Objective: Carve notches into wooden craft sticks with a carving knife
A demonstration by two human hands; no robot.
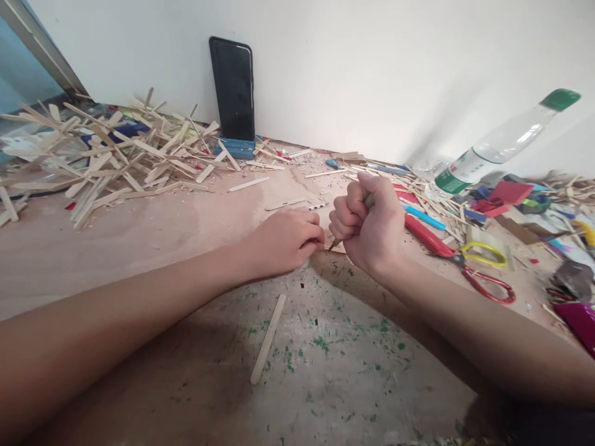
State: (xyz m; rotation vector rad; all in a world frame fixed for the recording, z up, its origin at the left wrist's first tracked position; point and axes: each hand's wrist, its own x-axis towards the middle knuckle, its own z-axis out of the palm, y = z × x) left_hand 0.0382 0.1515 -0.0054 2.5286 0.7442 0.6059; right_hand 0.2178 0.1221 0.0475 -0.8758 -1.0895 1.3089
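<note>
Nearest the camera, one loose wooden stick (pixel 268 337) on the paint-flecked tabletop (pixel 153 235), at 6 o'clock of the hands. At 2 o'clock, tilted clear bottle (pixel 499 144), contents unclear. Right hand (pixel 369 229) fisted around a small knife (pixel 335 243), mostly hidden; left hand (pixel 284 240) curled, fingertips pressing something unseen beside the blade.

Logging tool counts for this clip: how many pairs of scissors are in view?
1: red-handled scissors lie on the table right of the right hand. More could be hidden in the clutter beyond.
</note>
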